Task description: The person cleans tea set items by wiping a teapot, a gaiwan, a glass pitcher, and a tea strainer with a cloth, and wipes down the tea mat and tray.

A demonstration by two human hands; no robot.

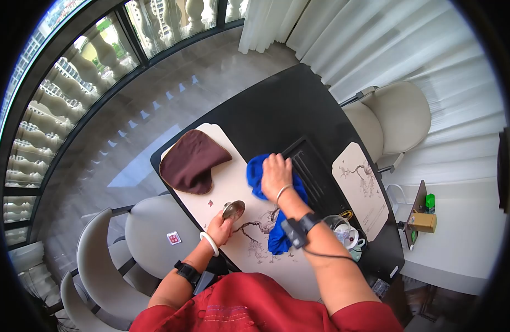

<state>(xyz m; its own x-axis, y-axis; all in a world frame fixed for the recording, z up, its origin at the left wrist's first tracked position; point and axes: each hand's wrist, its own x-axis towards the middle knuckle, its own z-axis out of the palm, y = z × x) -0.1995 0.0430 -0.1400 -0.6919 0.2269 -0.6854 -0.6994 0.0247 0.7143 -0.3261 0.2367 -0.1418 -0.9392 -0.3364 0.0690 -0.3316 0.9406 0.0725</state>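
Observation:
A round metal lid-like object (233,209) is held by its edge in my left hand (220,227), over the near left side of the pale printed mat (238,191). My right hand (276,176) presses on a crumpled blue cloth (257,176), its fingers bunched on the fabric. Part of the cloth trails toward me under my right forearm. Farther left on the mat lies a dark brown cloth (193,161), touched by neither hand.
The black table (266,102) has a slotted black tray (309,166) beside the blue cloth. A second printed mat (361,185) and a teapot with cups (350,239) are at the right. Grey chairs (150,235) stand left, another (401,119) at the far right.

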